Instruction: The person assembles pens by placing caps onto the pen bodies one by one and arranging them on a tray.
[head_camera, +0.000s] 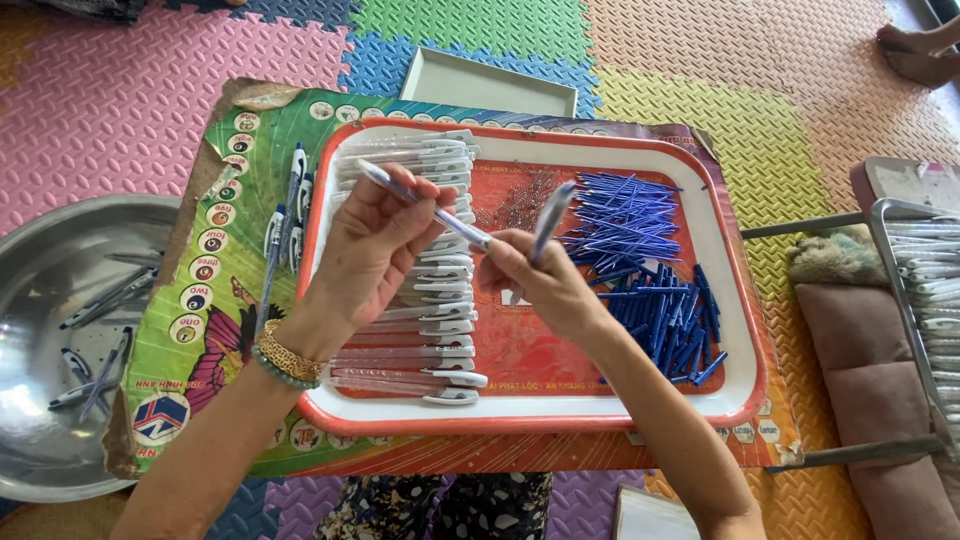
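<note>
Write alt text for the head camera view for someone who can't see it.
Two hands hold a clear pen barrel over a red-rimmed tray: left hand grips the barrel, right hand its tip, also holding a second pen. The tray holds clear barrels and blue refills; a metal bowl sits left.

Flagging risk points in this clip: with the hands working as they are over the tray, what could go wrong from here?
1. The right hand holds a second pen loosely while working on the pen barrel gripped by the left hand; that spare pen might slip.
2. The small springs lie loose on the tray beside the blue refills; a dropped part could scatter them.
</note>
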